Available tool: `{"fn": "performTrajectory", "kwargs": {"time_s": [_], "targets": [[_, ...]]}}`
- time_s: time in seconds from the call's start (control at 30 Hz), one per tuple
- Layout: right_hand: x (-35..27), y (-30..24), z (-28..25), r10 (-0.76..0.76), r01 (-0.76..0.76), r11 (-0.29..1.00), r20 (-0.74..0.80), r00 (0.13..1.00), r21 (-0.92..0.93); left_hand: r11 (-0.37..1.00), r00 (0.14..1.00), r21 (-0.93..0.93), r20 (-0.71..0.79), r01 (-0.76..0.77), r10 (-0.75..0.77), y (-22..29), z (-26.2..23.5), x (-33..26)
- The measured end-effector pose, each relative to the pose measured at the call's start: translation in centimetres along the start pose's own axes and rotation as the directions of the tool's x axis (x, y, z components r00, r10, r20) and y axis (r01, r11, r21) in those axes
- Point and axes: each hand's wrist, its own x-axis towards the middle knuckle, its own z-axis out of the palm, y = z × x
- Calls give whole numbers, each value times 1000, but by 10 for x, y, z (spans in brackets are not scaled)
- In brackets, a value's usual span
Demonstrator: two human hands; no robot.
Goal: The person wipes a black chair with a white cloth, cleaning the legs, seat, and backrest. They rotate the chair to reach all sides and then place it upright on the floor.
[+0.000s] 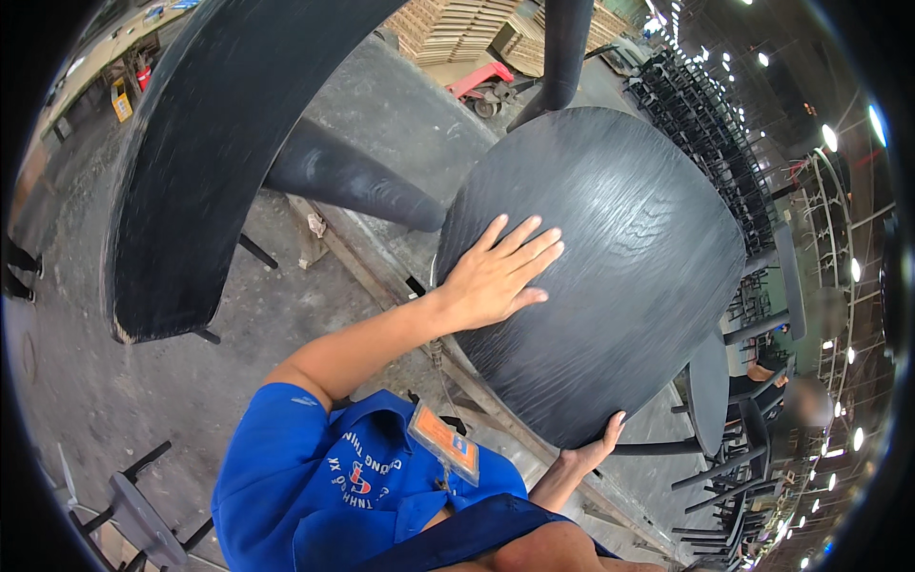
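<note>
A black wooden chair fills the middle of the head view, its rounded seat (610,248) showing visible grain and a soft shine. Its curved backrest (205,162) looms large at the upper left, with a thick round post (353,176) between it and the seat. My left hand (500,276) lies flat on the left part of the seat, fingers spread. At the seat's near edge, my right hand (589,450) grips the rim from below; most of its fingers are hidden under the seat.
A wooden rail (367,276) runs beneath the chair. Beyond are a red pallet jack (481,81), stacked brown boards (448,38) and rows of black chairs (701,133). Another person (762,377) is at the right among chairs. A dark chair (143,515) stands lower left.
</note>
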Motion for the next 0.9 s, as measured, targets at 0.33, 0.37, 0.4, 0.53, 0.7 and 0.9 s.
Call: {"fn": "performTrajectory", "kwargs": {"time_s": [0.33, 0.37, 0.4, 0.53, 0.7, 0.9], "targets": [[31, -9, 18, 51, -53, 997, -45, 998, -48, 1000, 1000, -23, 27, 7, -6, 23, 22, 12], [32, -10, 19, 60, -62, 997, -30, 998, -54, 999, 1000, -40, 26, 5, -4, 22, 18, 4], [35, -11, 22, 66, -69, 996, -49, 997, -52, 997, 998, -63, -43, -43, 40, 18, 16, -5], [44, -17, 29, 78, -79, 996, -30, 996, -28, 986, 965, -141, -257, -87, 48, -37, 25, -75], [56, -19, 42, 58, -58, 998, -11, 998, -4, 189, 196, -458, -33, 869, -980, -119, 128, -241], [58, -22, 49, 48, -57, 996, -124, 991, -66, -707, -356, -356, 674, 611, -647, -123, 309, -395]]}}
